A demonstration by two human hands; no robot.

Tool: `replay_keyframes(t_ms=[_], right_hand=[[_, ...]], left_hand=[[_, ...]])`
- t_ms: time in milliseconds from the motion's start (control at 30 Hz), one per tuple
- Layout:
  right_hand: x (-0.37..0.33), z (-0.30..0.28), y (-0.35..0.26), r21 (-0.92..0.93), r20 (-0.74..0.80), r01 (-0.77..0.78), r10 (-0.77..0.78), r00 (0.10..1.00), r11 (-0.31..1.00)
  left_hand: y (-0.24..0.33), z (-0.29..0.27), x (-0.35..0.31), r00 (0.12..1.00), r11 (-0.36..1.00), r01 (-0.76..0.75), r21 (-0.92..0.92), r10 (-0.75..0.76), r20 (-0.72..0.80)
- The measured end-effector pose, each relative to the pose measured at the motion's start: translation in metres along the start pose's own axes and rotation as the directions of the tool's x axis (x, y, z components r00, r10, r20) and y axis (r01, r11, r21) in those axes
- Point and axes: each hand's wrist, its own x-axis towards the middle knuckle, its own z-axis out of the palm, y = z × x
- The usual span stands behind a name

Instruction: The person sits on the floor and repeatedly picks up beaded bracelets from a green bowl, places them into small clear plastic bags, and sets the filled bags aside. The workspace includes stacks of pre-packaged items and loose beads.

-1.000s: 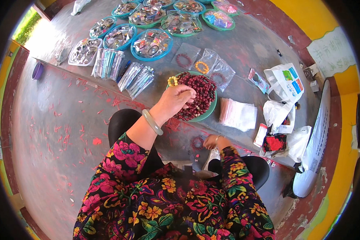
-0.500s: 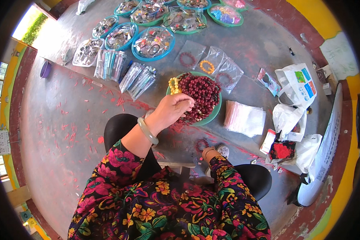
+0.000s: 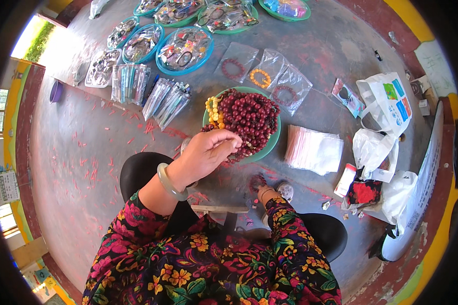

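Observation:
My left hand, with a pale jade-coloured bangle on its wrist, is at the near left edge of a green bowl. Its thumb and forefinger are pressed together; what they hold, if anything, is hidden. Dark red bead bracelets are heaped in the bowl, with yellow bead bracelets on the left side. Lower down, my right hand is small and partly hidden, a thin band round its wrist. A dark red bead bracelet appears to be in its fingers.
Three bagged bead bracelets lie beyond the bowl. A stack of clear bags lies right of it, with white plastic bags farther right. Pen packs and basins of packaged goods stand at far left. Red scraps litter the floor.
My left hand has drawn slightly left and down, away from the bead heap, fingers still pinched. My right hand has risen slightly. The view has shifted a little.

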Motion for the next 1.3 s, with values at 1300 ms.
replay_keyframes(t_ms=[1300], right_hand=[[0.066, 0.011, 0.015, 0.192, -0.271, -0.048, 0.100, 0.958, 0.980]], left_hand=[[0.016, 0.011, 0.001, 0.997, 0.993, -0.077, 0.092, 0.078, -0.003]])
